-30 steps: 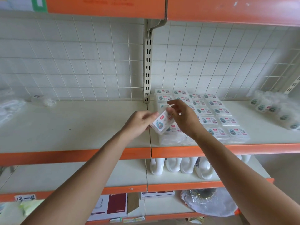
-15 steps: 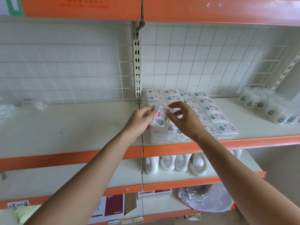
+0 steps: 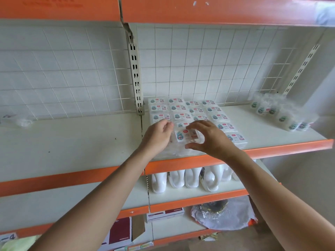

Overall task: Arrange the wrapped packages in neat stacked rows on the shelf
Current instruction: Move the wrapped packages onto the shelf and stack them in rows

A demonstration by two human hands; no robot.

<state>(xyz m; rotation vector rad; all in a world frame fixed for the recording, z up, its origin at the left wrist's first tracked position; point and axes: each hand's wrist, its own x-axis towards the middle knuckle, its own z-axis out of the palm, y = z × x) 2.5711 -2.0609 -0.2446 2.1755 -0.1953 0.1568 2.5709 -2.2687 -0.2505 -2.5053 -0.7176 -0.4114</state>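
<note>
Just right of the slotted upright [image 3: 135,73] on the white shelf [image 3: 72,142], a left hand [image 3: 157,136] with loosely curled fingers flanks a wrapped package [image 3: 186,135] lying on the front of the stacked rows [image 3: 212,113], while farther right the right hand [image 3: 213,142] arches its spread fingers and thumb around it, grip unclear.

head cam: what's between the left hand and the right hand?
One small clear-wrapped white package with a red-and-teal label, lying label-up, sits between the left hand and right hand, as the head view shows.
</note>
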